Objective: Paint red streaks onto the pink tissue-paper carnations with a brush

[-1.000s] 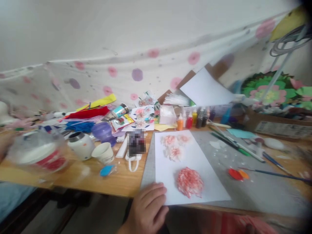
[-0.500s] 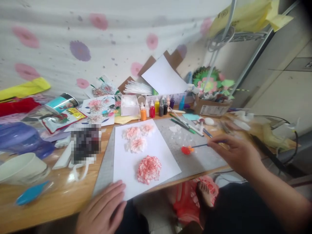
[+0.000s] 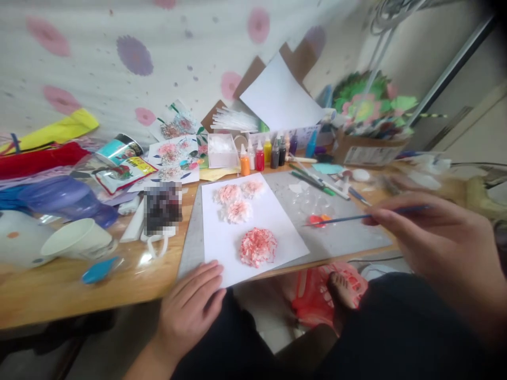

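My left hand (image 3: 194, 301) lies with fingers stretched on the lower left corner of a white paper sheet (image 3: 219, 243). A ruffled flower with red edges (image 3: 258, 247) sits low on the sheet. Several paler pink-and-white flowers (image 3: 237, 211) are grouped near its top. To the right, my right hand (image 3: 431, 237) grips a thin blue paintbrush (image 3: 348, 217), its tip pointing left toward the sheet. The brush crosses in front of red and orange paint (image 3: 316, 220) on clear plastic; whether it touches the paint I cannot tell.
A grey mat (image 3: 283, 184) lies under the sheet. Paint bottles (image 3: 260, 157) line up behind it. Pens (image 3: 312, 182) rest at the mat's top right. A paper cup (image 3: 77, 240) and a snack packet (image 3: 127, 173) are on the left, and a cardboard box (image 3: 368, 150) at the right.
My right hand has come up and closer to the camera, and the brush's tip has swung left past the paint. The left hand stays on the sheet. The whole view has shifted.
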`<state>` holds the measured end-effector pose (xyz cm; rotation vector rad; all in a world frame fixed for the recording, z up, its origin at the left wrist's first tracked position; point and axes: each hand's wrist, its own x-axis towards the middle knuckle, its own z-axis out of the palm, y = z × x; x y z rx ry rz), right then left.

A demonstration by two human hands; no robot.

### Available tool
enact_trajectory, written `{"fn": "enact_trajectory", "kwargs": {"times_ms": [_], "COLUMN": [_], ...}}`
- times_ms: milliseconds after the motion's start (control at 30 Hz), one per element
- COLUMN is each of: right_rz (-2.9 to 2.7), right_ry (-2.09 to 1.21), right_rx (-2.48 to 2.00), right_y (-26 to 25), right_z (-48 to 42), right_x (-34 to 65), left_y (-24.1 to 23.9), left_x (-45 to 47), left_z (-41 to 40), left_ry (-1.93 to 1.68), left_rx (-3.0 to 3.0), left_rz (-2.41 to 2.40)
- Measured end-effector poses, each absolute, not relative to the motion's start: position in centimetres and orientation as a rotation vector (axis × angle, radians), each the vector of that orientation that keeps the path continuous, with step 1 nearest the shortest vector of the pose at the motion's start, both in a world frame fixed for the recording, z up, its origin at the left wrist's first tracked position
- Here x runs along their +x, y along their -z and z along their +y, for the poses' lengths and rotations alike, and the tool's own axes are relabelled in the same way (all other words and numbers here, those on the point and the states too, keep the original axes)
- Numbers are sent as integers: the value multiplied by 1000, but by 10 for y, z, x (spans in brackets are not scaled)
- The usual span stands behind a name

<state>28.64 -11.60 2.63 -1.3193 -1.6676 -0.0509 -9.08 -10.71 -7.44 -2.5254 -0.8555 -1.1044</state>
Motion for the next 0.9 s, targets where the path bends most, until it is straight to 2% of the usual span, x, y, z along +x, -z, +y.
{"fn": "enact_trajectory", "kwargs": {"times_ms": [333,667,900], "right_rz": [-2113,-2161,-2164], "right_ry": [-95,-12,-67], "right_rx": [-842,-811,-804], "right_y": [-18,-14,-11], "right_z": [-127,-126,-123], "right_x": [231,229,225], "left_y": [77,78,77], "left_x": [-94,-91,-91], "left_z": [-111,-109,-110], "left_ry": [1107,1107,1118], "left_rx": [-2555,-2556,-2552], "left_rz": [-897,-917,-922]}}
